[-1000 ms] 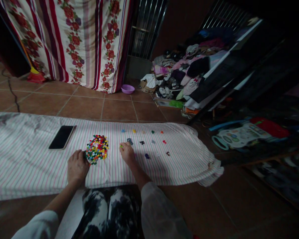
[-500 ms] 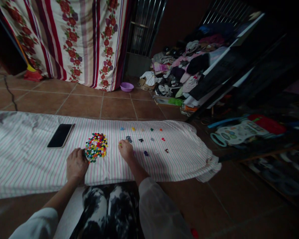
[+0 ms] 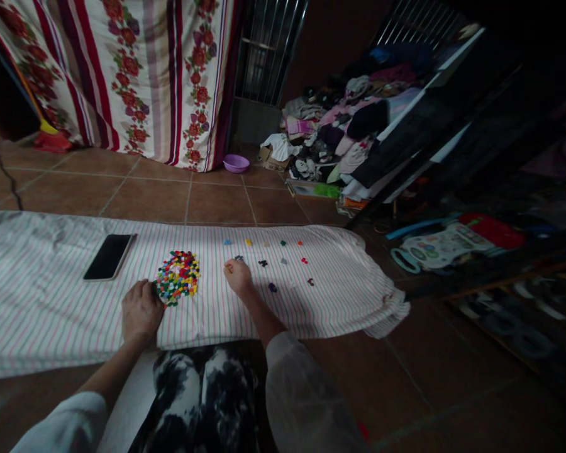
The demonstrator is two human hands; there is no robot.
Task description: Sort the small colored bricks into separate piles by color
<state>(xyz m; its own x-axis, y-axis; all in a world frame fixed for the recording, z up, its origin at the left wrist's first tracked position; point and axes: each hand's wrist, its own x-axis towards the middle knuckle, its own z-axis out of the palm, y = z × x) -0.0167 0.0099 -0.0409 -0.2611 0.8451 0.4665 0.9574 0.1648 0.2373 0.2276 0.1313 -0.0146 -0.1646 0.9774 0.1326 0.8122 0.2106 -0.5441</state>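
A ring-like pile of small multicoloured pieces (image 3: 188,272) lies on the striped cloth (image 3: 207,314). My left hand (image 3: 141,309) rests on the cloth at the pile's left edge, its fingertips by the green pieces; what they hold, if anything, is hidden. To the right of the pile, my right hand (image 3: 238,275) is closed in a pinch, the pinched thing too small to name. Dark grey pieces (image 3: 239,258) show just beyond its fingers. Small single-colour groups sit around there, among them yellow (image 3: 248,242), green (image 3: 283,243), black (image 3: 263,263), red (image 3: 304,260) and dark blue (image 3: 272,287).
A phone (image 3: 108,257) lies left of the pile. Beyond the cloth, a purple basin (image 3: 236,163) stands on the tiled floor near a floral curtain (image 3: 158,82). Heaped clothes (image 3: 330,135) are at the back, and a colourful toy panel (image 3: 434,246) is at the right.
The whole view has shifted slightly. My right hand has turned a little and now covers part of the dark grey pieces. My left hand remains beside the pile.
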